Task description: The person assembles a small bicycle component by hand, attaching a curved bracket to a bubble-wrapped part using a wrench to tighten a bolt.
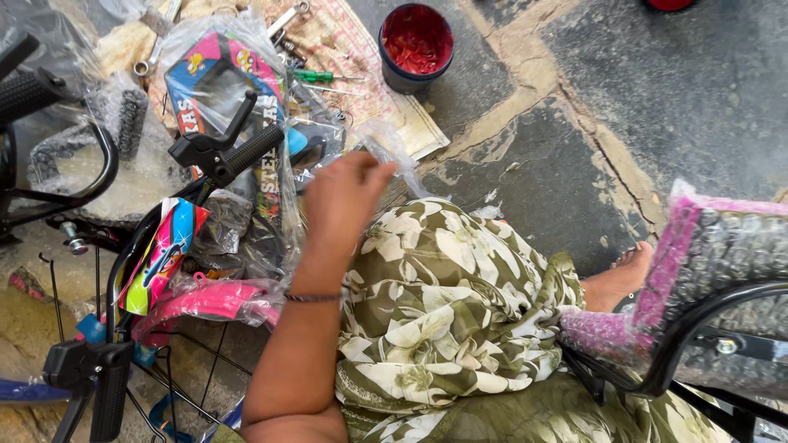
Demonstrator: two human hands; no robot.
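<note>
My left hand reaches forward over my knee, which is covered in green flowered cloth. Its fingers pinch a piece of clear plastic wrap that trails toward the ground. A thin bracelet sits on the wrist. Just left of the hand lies a small bicycle handlebar with a black grip and brake lever, on top of colourful parts in plastic bags. My right hand is out of sight.
A pink mudguard and a bright sticker plate lie at the left. A dark bowl with red contents, a green screwdriver and spanners rest on a mat. A bubble-wrapped pink frame stands right, beside my bare foot.
</note>
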